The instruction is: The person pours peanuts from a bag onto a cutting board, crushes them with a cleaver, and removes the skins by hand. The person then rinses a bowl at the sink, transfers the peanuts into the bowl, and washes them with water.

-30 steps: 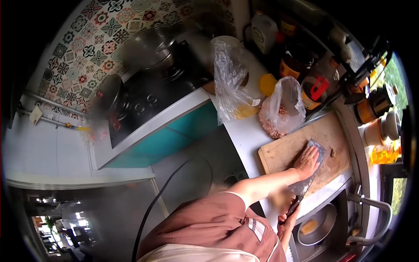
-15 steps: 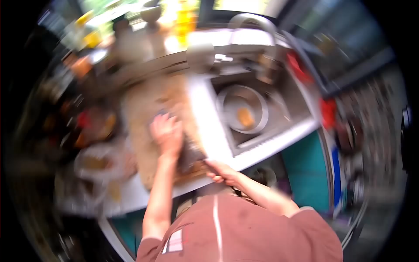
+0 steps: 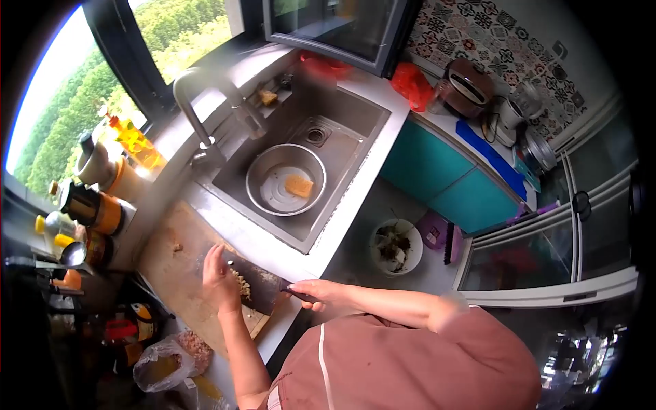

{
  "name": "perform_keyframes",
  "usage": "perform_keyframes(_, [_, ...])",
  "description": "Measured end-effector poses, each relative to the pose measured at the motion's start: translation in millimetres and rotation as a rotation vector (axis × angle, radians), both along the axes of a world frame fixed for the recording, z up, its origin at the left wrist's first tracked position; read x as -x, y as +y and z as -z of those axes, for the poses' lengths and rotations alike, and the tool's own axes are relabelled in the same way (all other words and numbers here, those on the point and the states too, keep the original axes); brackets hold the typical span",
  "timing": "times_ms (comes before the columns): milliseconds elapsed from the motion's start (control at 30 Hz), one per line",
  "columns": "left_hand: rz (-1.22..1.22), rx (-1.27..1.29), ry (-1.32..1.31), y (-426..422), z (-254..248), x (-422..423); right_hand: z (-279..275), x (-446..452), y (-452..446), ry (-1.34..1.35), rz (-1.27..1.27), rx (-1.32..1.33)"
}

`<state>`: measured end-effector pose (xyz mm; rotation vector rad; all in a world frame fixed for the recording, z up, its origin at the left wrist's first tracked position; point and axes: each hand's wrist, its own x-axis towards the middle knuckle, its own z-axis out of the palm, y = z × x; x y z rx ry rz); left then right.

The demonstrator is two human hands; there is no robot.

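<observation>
My right hand (image 3: 322, 292) is wrapped round the dark handle of a cleaver (image 3: 265, 281), whose broad blade lies low over the wooden cutting board (image 3: 181, 263). A heap of finely chopped pale bits (image 3: 242, 284) sits against the blade. On the other side of the heap is my left hand (image 3: 220, 281), fingers stretched out and empty; whether it touches the blade cannot be made out. A few stray bits are scattered on the board.
Beyond the board, a sink (image 3: 355, 147) holds a metal basin (image 3: 254, 188) with an orange sponge (image 3: 298, 186) in it. Bottles (image 3: 133, 140) line the window side. A plastic bag (image 3: 162, 365) lies near the board. A white bin (image 3: 396, 247) stands on the floor.
The view has swung right and sharpened, bringing the floor bin and side counter into sight. My right hand still grips the cleaver, and my left hand remains over the board.
</observation>
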<state>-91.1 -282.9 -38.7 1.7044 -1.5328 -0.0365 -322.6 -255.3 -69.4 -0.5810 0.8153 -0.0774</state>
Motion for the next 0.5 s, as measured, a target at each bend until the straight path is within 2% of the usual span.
perform_keyframes(67, [0.022,0.048,-0.111,-1.9,0.5,7.9,34.7,5.5,2.2,-0.061,0.052,-0.003])
perform_keyframes(167, [-0.01,0.066,0.085,-0.7,-1.0,15.9,10.6,20.7,-5.4,-0.074,0.041,-0.047])
perform_keyframes(200, [-0.075,0.09,0.282,5.7,-11.6,20.0,-0.3,23.7,-10.9,-0.051,-0.001,-0.096])
perform_keyframes(267, [-0.181,0.259,0.702,26.8,-21.4,15.3,13.4,29.1,-14.8,0.026,-0.003,-0.018])
perform_keyframes(367, [-0.437,0.593,1.033,96.7,-30.2,-4.2,24.8,48.4,-27.6,-0.101,-0.09,-0.087])
perform_keyframes(433, [-0.621,0.785,1.262,150.3,-12.3,-9.3,22.9,53.9,-32.5,-0.068,-0.105,-0.055])
perform_keyframes(500, [-0.612,0.89,1.552,205.1,29.1,-1.9,24.1,61.0,-38.0,-0.021,-0.118,-0.057])
